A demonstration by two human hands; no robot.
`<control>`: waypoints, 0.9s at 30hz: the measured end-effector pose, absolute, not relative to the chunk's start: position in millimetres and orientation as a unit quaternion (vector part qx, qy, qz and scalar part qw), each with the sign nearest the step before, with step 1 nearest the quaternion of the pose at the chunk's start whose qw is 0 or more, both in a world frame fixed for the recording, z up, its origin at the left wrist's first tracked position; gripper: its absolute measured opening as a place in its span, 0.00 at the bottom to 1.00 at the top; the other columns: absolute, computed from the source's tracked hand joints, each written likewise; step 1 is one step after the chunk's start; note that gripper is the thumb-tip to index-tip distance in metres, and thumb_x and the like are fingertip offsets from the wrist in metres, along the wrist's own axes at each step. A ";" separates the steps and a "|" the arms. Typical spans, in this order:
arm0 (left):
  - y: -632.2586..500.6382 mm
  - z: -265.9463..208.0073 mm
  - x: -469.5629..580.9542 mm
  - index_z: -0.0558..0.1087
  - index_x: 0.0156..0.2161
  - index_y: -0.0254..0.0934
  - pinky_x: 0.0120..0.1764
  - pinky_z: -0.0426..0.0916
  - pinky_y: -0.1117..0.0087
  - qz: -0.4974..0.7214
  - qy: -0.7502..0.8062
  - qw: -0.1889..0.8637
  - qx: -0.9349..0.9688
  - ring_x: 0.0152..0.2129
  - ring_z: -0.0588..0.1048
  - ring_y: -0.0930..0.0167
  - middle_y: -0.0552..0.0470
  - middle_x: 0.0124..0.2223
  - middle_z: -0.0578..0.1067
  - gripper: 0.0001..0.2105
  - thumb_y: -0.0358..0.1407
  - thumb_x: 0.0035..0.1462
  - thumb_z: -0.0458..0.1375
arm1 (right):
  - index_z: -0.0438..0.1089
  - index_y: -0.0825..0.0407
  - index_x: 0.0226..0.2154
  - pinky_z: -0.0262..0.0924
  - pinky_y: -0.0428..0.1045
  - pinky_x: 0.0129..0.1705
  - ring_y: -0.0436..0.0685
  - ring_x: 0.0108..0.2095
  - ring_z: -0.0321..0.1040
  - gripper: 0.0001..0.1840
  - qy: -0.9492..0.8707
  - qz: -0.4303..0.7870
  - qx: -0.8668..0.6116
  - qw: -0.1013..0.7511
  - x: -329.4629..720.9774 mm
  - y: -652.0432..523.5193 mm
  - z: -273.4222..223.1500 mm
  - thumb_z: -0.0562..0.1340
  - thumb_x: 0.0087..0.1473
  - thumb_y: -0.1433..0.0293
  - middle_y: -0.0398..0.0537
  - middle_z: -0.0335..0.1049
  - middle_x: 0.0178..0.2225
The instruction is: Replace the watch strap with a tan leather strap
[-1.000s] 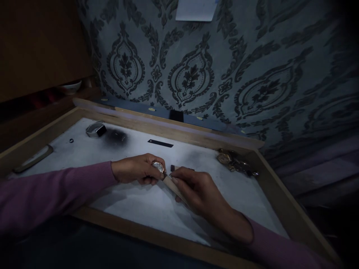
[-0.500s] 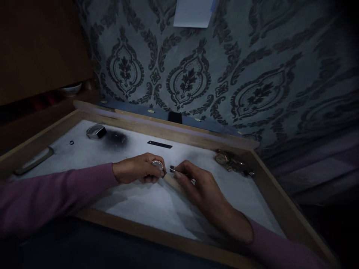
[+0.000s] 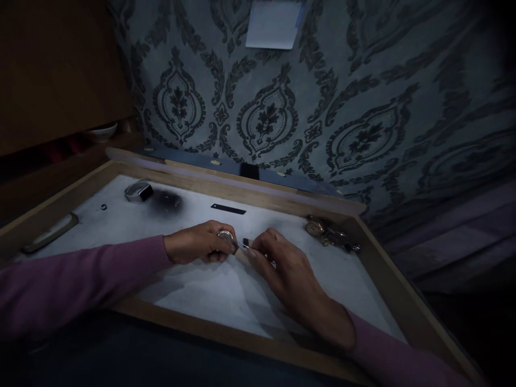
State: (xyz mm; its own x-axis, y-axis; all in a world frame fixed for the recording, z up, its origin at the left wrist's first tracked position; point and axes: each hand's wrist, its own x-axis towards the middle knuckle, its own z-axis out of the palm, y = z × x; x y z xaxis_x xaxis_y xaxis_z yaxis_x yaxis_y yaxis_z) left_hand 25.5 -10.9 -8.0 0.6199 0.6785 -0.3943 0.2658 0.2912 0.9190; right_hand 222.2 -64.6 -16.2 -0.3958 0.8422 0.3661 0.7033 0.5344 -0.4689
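My left hand (image 3: 197,242) is closed around a round, silver-rimmed wristwatch (image 3: 226,235), its face turned up between thumb and fingers. A pale strap (image 3: 243,258) runs from the watch toward my other hand. With thumb and forefinger, my right hand (image 3: 290,271) pinches a thin, shiny metal tool (image 3: 244,245). The tool's tip points at the watch's strap side; whether it touches is too small to tell. A small dark piece (image 3: 246,242) shows just behind the tool. The right fingers hide most of the tool.
A wooden-rimmed tray (image 3: 193,328) surrounds the white work surface. On it lie a black blade (image 3: 228,209), a square watch (image 3: 139,191), a small dark ring (image 3: 104,207), an olive-handled object (image 3: 52,232) and a pile of watches (image 3: 328,232). Patterned wallpaper (image 3: 268,118) rises behind.
My right hand has moved slightly left, bringing the metal tool's tip up to the watch. My left hand keeps its hold. The view has tilted up a little.
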 end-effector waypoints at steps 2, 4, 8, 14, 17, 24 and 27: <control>-11.0 -7.8 25.3 0.65 0.29 0.37 0.19 0.46 0.75 0.151 0.410 0.691 0.576 0.14 0.58 0.79 0.60 0.19 0.66 0.07 0.36 0.48 0.60 | 0.62 0.51 0.30 0.57 0.49 0.31 0.54 0.30 0.63 0.08 -0.825 0.122 -0.469 0.292 221.0 -64.3 -16.4 0.54 0.61 0.72 0.48 0.65 0.30; -10.8 -8.5 25.1 0.65 0.29 0.37 0.19 0.46 0.75 0.153 0.406 0.695 0.573 0.14 0.58 0.79 0.60 0.18 0.66 0.08 0.36 0.47 0.60 | 0.61 0.51 0.29 0.57 0.48 0.30 0.54 0.29 0.63 0.08 -0.819 0.152 -0.476 0.284 219.7 -64.1 -17.2 0.53 0.61 0.72 0.47 0.66 0.29; -10.8 -10.4 25.0 0.65 0.29 0.37 0.18 0.46 0.75 0.160 0.399 0.703 0.567 0.14 0.57 0.80 0.61 0.18 0.66 0.09 0.37 0.46 0.60 | 0.58 0.49 0.30 0.54 0.46 0.25 0.51 0.21 0.62 0.09 -0.791 0.247 -0.498 0.255 217.8 -63.6 -19.9 0.50 0.63 0.70 0.41 0.65 0.21; -10.8 -9.9 25.0 0.65 0.29 0.37 0.18 0.45 0.75 0.166 0.392 0.707 0.564 0.14 0.57 0.80 0.61 0.18 0.66 0.08 0.36 0.48 0.60 | 0.64 0.51 0.34 0.56 0.47 0.26 0.52 0.20 0.66 0.09 -0.781 0.283 -0.491 0.263 217.6 -62.9 -21.5 0.50 0.63 0.70 0.39 0.66 0.18; -10.7 -9.6 24.8 0.66 0.29 0.36 0.18 0.46 0.75 0.165 0.394 0.707 0.563 0.14 0.57 0.80 0.61 0.18 0.66 0.07 0.35 0.48 0.60 | 0.66 0.51 0.32 0.58 0.47 0.27 0.52 0.21 0.67 0.11 -0.784 0.286 -0.483 0.264 217.7 -63.4 -19.7 0.51 0.63 0.70 0.41 0.68 0.18; -10.4 -12.1 25.1 0.66 0.29 0.36 0.18 0.46 0.76 0.173 0.383 0.712 0.562 0.13 0.57 0.80 0.61 0.18 0.66 0.07 0.35 0.49 0.60 | 0.70 0.54 0.32 0.59 0.48 0.29 0.53 0.22 0.69 0.14 -0.784 0.287 -0.490 0.249 217.7 -62.1 -15.7 0.51 0.62 0.71 0.44 0.72 0.19; -10.2 -12.6 25.2 0.66 0.29 0.36 0.18 0.47 0.76 0.174 0.380 0.712 0.565 0.13 0.57 0.80 0.61 0.18 0.66 0.07 0.35 0.49 0.60 | 0.70 0.54 0.31 0.60 0.49 0.29 0.53 0.22 0.70 0.15 -0.785 0.284 -0.492 0.248 217.1 -61.8 -15.7 0.51 0.63 0.71 0.44 0.72 0.18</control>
